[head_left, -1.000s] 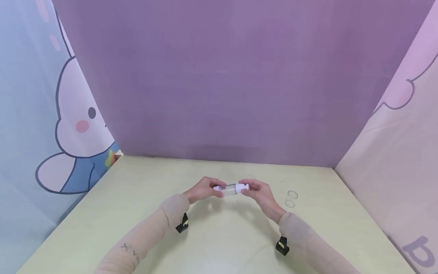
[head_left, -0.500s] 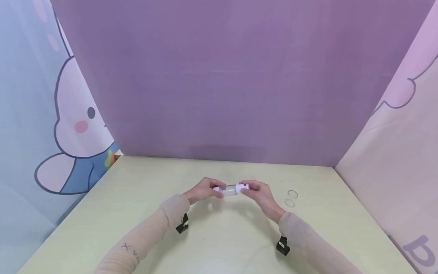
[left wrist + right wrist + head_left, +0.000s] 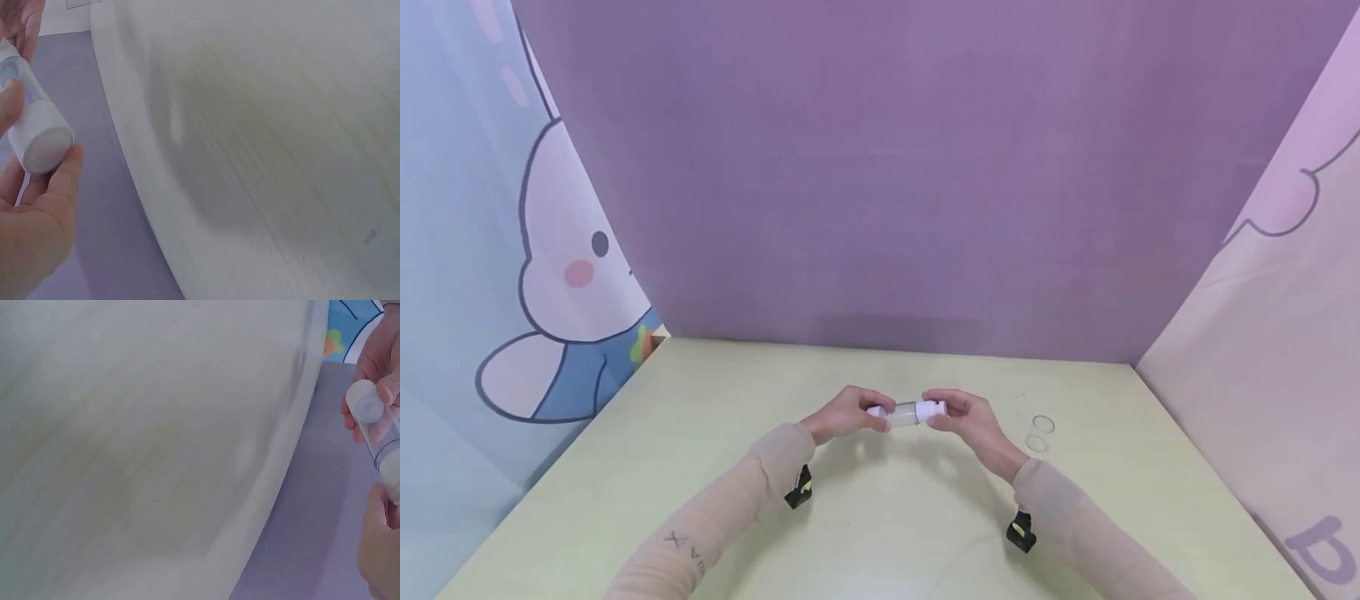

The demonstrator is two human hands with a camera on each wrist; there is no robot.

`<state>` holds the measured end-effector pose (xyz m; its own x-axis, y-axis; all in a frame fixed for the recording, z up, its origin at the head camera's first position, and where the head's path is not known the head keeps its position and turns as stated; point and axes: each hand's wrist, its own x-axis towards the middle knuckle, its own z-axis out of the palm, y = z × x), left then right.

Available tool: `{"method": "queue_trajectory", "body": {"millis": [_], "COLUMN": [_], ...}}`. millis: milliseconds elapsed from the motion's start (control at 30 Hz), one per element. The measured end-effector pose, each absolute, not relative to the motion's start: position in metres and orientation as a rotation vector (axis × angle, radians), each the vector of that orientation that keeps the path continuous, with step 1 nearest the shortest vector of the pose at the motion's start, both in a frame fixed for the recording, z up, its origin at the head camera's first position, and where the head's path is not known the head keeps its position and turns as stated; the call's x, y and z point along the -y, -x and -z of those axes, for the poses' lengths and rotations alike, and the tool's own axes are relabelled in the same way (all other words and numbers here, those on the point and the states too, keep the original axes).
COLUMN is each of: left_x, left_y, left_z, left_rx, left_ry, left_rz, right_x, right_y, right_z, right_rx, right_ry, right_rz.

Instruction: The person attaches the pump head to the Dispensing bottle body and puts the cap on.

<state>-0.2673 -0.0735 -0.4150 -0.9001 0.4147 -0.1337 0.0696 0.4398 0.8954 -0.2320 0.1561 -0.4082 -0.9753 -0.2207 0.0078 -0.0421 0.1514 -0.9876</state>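
Between the two hands lies a clear bottle (image 3: pixel 904 413) with white ends, held sideways above the table. My left hand (image 3: pixel 848 413) grips its white base (image 3: pixel 44 140), thumb on one side and fingers on the other. At the other end my right hand (image 3: pixel 972 423) pinches the white pump-like top (image 3: pixel 929 410) between thumb and fingers. In the right wrist view the see-through body (image 3: pixel 382 434) shows a dark ring near the white collar (image 3: pixel 391 467). To the right of my right hand, a clear cap (image 3: pixel 1040 434) sits apart on the table.
The pale yellow table (image 3: pixel 880 533) spreads beneath both arms. A purple panel (image 3: pixel 880 183) rises at its back edge. Printed cloths hang at the left (image 3: pixel 467 250) and right (image 3: pixel 1285 350). Each wrist carries a small black camera (image 3: pixel 798 487).
Both hands keep hold of the bottle in nearly the same place. The right hand's fingers shift slightly on the white top.
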Motion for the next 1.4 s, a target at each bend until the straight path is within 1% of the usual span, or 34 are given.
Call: {"method": "queue_trajectory", "body": {"millis": [267,767,1100,1400], "left_x": [0.075,0.076,0.074,0.071], "left_y": [0.268,0.265,0.262,0.257], "left_z": [0.414,0.417,0.418,0.418], "left_rx": [-2.359,-2.358,-2.364,-2.366], "left_ry": [-0.426,-0.424,-0.368,-0.342], "left_rz": [-1.44,-1.494,-1.541,-1.571], "right_x": [-0.153,-0.147,-0.144,-0.144], "right_y": [0.231,0.232,0.227,0.224], "right_z": [0.402,0.409,0.41,0.412], "right_rx": [-2.356,-2.343,-2.344,-2.337], "right_ry": [0.258,0.105,-0.021,-0.053], "right_rz": [1.881,1.964,1.982,1.984]}}
